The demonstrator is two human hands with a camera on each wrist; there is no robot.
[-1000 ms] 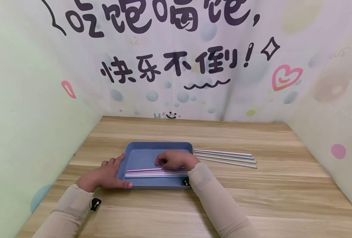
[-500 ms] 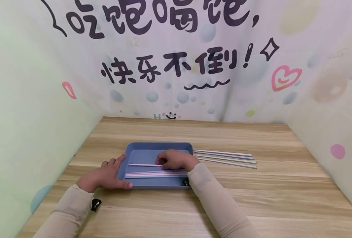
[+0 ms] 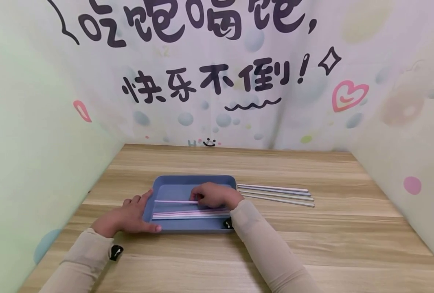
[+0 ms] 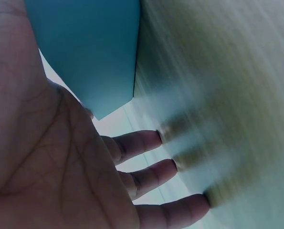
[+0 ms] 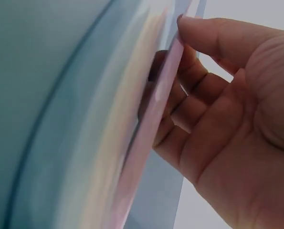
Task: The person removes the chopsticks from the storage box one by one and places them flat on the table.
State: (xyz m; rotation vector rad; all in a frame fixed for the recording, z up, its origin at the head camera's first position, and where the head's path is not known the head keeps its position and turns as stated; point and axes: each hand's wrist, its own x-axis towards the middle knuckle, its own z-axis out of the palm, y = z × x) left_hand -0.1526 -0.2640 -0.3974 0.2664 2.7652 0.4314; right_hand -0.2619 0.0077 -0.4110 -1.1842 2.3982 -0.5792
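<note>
A shallow blue tray lies on the table with several pastel chopsticks side by side along its near part. My right hand is over the tray, pinching one pink chopstick apart from the others. In the right wrist view, thumb and fingertips meet on that pink chopstick; the rest blur beside it. At the tray's left end, my left hand rests against the side, thumb by the near corner. The left wrist view has its fingers extended past the tray, touching the tabletop.
Several pale chopsticks lie on the wooden table, just right of the tray. A printed curtain hangs behind the table, and pale walls flank it on both sides.
My right hand has separated the pink chopstick from the row and shifted it slightly away from me. The left hand stays at the tray's end.
</note>
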